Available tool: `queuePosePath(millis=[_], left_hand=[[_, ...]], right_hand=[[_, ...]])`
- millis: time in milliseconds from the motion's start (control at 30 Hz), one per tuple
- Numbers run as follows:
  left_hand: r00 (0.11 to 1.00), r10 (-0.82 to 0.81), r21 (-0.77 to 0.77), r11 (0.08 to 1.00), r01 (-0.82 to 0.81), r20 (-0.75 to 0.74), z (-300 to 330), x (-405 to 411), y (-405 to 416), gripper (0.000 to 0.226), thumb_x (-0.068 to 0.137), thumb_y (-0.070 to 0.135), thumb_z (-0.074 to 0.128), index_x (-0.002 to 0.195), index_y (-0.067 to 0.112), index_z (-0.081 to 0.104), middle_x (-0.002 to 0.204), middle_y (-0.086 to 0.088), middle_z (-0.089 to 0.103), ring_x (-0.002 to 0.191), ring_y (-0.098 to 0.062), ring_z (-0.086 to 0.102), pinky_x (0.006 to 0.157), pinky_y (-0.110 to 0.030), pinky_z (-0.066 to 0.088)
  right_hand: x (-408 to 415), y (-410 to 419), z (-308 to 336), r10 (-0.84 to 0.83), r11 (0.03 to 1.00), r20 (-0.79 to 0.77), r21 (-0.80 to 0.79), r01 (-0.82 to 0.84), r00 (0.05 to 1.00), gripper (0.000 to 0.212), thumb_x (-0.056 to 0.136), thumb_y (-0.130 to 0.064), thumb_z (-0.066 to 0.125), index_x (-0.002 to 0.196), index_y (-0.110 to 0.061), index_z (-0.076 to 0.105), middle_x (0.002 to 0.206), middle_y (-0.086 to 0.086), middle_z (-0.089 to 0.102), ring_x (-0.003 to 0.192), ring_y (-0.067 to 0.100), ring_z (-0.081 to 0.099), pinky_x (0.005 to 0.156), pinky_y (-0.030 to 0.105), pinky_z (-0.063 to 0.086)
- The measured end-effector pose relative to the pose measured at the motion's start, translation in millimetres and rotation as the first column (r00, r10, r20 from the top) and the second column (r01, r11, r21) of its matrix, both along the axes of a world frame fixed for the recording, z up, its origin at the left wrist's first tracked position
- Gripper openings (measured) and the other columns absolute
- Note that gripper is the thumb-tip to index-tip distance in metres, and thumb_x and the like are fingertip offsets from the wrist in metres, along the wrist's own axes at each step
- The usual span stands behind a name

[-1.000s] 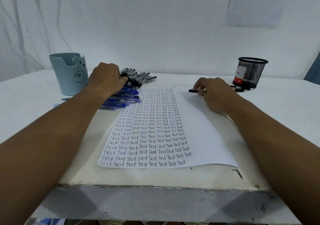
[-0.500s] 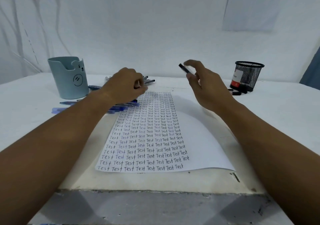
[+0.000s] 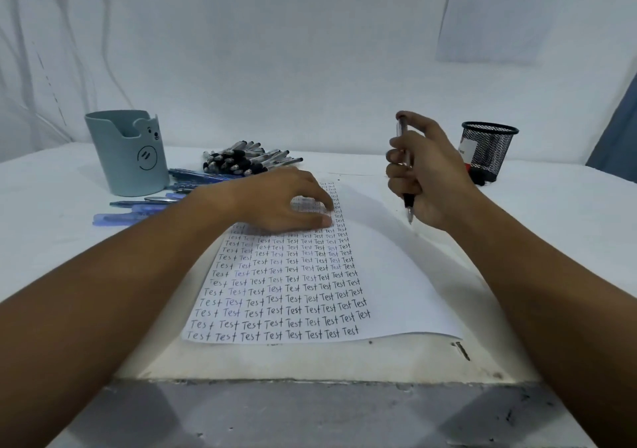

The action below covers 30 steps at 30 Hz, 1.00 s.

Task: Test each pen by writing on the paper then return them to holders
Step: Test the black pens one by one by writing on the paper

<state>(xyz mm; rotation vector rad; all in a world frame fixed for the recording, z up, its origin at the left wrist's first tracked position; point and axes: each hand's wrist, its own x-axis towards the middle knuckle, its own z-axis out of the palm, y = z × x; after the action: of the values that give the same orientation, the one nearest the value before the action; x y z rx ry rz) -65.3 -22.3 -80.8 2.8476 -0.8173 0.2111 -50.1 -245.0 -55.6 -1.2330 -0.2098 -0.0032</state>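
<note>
Both forearms are bare to the frame edge; no sleeves are visible. The left hand (image 3: 289,203) and right hand (image 3: 431,175) wear no gloves. No rings, watch or bands are discernible.

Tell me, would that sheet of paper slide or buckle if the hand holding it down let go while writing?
Probably it would shift. The paper looks thin and lies on a smooth white table, so a pen's drag could likely slide it. Its right part already curves gently, suggesting it is floppy. The left hand rests on its upper part, likely to steady it.
</note>
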Motion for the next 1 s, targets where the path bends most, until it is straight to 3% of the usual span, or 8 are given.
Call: queuePosePath(millis=[133,233,333,433,500,567,700,1000], left_hand=[[0.992,0.008,0.043,0.999,-0.002,-0.128,-1,-4,-6,0.056,0.077,0.083,0.039,0.128,0.06,0.043,0.139,0.018,0.043,0.132,-0.002,0.03,0.115,-0.042,0.025],[0.979,0.06,0.115,0.993,-0.038,-0.197,2,-9,-9,0.055,0.074,0.087,0.038,0.126,0.072,0.026,0.151,0.015,0.029,0.141,-0.009,0.018,0.116,-0.048,0.018],[0.967,0.103,0.179,0.982,-0.061,-0.235,4,-11,-13,0.059,0.072,0.089,0.036,0.126,0.073,0.02,0.156,0.016,0.017,0.144,-0.012,0.01,0.117,-0.051,0.012],[0.967,0.081,0.217,0.976,-0.028,-0.241,4,-12,-15,0.083,0.057,0.097,0.024,0.134,0.068,0.016,0.158,0.018,0.011,0.145,-0.013,0.007,0.117,-0.053,0.01],[0.96,0.097,0.226,0.974,-0.036,-0.262,4,-13,-16,0.082,0.055,0.097,0.023,0.132,0.072,0.011,0.159,0.019,0.007,0.146,-0.012,0.003,0.117,-0.055,0.007],[0.954,0.109,0.23,0.972,-0.044,-0.279,4,-15,-17,0.076,0.056,0.097,0.022,0.128,0.077,0.007,0.159,0.02,0.004,0.147,-0.012,-0.001,0.116,-0.058,0.005],[0.948,0.119,0.222,0.974,-0.053,-0.296,3,-17,-17,0.067,0.059,0.097,0.026,0.122,0.082,0.008,0.159,0.021,0.004,0.147,-0.011,-0.002,0.117,-0.058,0.003],[0.943,0.129,0.208,0.976,-0.066,-0.307,4,-19,-18,0.07,0.059,0.096,0.029,0.125,0.08,0.012,0.159,0.022,0.005,0.147,-0.011,-0.003,0.118,-0.056,0.002]], right_hand=[[-14,2,2,0.133,0.991,0.078,-0.038,-0.131,0.988,0.019,0.1,-0.008,0.052,0.118,-0.01,0.049,0.078,0.013,0.069,0.059,0.021,0.055,0.055,0.028,0.05],[-32,3,7,0.115,0.939,0.186,-0.34,-0.045,0.976,0.018,0.102,-0.028,0.049,0.099,-0.01,0.054,0.08,0.006,0.073,0.063,0.02,0.052,0.057,0.027,0.044],[-60,-1,6,0.174,0.932,0.174,-0.347,-0.105,0.969,0.024,0.104,-0.033,0.043,0.096,-0.011,0.04,0.074,0.017,0.071,0.05,0.024,0.052,0.046,0.028,0.041],[-89,-11,-5,0.288,0.901,0.113,-0.367,-0.23,0.951,0.022,0.095,-0.021,0.057,0.106,-0.013,0.038,0.079,0.027,0.069,0.058,0.03,0.061,0.053,0.032,0.052],[-103,-20,-12,0.35,0.848,0.066,-0.446,-0.286,0.934,0.043,0.08,-0.013,0.069,0.114,-0.016,0.043,0.084,0.027,0.068,0.066,0.029,0.063,0.061,0.032,0.053],[-113,-24,-19,0.381,0.806,0.032,-0.501,-0.314,0.924,0.042,0.074,-0.016,0.071,0.11,-0.009,0.051,0.082,0.022,0.067,0.067,0.03,0.061,0.059,0.032,0.051],[-126,-27,-30,0.372,0.788,0.05,-0.544,-0.288,0.927,0.018,0.087,-0.006,0.065,0.097,0.002,0.052,0.08,0.022,0.067,0.067,0.035,0.062,0.06,0.034,0.054],[-137,-36,-30,0.397,0.771,0.093,-0.574,-0.276,0.913,0.019,0.084,0.002,0.067,0.091,-0.002,0.05,0.072,0.019,0.067,0.057,0.027,0.061,0.058,0.029,0.051]])
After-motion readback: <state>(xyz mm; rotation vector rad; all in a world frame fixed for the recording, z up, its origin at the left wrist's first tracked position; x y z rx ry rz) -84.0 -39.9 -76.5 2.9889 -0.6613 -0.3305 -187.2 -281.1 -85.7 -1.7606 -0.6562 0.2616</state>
